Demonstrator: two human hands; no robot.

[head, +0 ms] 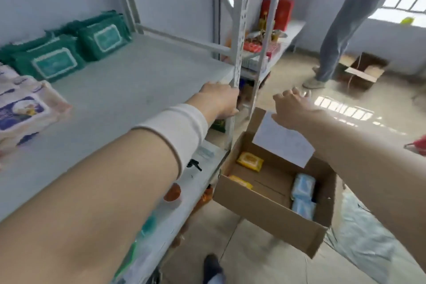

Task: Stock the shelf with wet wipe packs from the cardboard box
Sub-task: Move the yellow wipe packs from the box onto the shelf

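Observation:
The open cardboard box (pixel 265 210) sits on the floor to the right of the white shelf (pixel 138 85). In it lie two yellow wet wipe packs (pixel 250 162) at the left and two light blue packs (pixel 303 185) at the right. Green wet wipe packs (pixel 99 38) lie at the back left of the shelf board, and white-and-blue packs (pixel 22 108) at its left edge. My left hand (pixel 217 99) is at the shelf's front right corner, fingers curled over the edge beside the upright post (pixel 241 37). My right hand (pixel 291 107) hovers over the box's raised flap, fingers loosely curled, holding nothing.
A second person (pixel 341 30) stands at the back right beside another open cardboard box (pixel 362 71). A neighbouring shelf unit (pixel 276 16) holds red boxes and small goods. A lower shelf board (pixel 184 191) carries small items. Plastic sheeting (pixel 368 242) lies on the floor at the right.

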